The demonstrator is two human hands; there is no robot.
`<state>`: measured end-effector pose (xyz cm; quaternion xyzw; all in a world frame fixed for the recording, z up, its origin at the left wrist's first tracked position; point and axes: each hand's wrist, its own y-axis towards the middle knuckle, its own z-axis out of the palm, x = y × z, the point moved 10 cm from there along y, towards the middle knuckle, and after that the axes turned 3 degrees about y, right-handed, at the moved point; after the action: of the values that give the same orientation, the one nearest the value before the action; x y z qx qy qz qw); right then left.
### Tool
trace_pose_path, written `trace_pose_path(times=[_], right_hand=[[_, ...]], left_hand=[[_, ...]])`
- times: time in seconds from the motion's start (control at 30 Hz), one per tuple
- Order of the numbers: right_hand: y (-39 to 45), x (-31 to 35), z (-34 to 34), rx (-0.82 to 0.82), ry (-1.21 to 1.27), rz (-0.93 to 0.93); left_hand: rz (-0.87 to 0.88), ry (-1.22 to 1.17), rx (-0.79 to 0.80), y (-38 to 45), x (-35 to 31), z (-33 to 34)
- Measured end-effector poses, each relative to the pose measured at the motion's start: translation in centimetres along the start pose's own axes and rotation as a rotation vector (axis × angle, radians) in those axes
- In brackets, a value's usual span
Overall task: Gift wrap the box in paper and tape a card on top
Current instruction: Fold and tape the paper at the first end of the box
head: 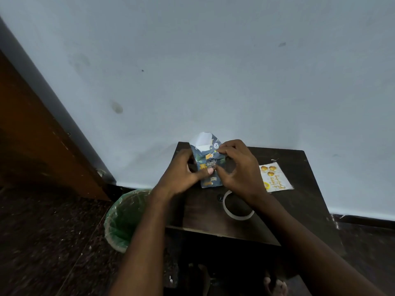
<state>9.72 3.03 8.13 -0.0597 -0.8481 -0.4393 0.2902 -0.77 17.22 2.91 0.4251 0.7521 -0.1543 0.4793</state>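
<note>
Both hands, left hand (183, 171) and right hand (237, 167), pinch closed on the small box in blue animal-print paper (208, 165) on the dark wooden counter (299, 201). Its far flap stands open; slackening the hold may let folds spring loose. The white birthday card (275, 177) waits nearby.

Only one piece of writing shows up here, and it's on the card (275, 177) lying on the dark surface (299, 201) off to the right: gold script lettering, seen upside down from this angle, that looks like "Happy Birthday", though the letters are small and a bit soft. The wrapping paper (208, 165) carries little cartoon animal prints but no words that can be made out, and nothing else in view bears a readable label, brand or number.
</note>
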Motion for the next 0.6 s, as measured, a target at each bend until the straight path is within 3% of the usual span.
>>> trace_pose_path(times=[0.2, 0.47, 0.6], right_hand=[[0.1, -0.4, -0.1, 0.011, 0.007, 0.027], [0.3, -0.5, -0.2, -0.016, -0.004, 0.046], [0.2, -0.1, -0.2, -0.022, -0.041, 0.021]], left_hand=[[-0.004, -0.276, -0.352, -1.0, 0.6, -2.4], [0.018, -0.252, -0.377, -2.0, -0.3, -2.2], [0.116, -0.166, -0.395, -2.2, -1.2, -2.6]])
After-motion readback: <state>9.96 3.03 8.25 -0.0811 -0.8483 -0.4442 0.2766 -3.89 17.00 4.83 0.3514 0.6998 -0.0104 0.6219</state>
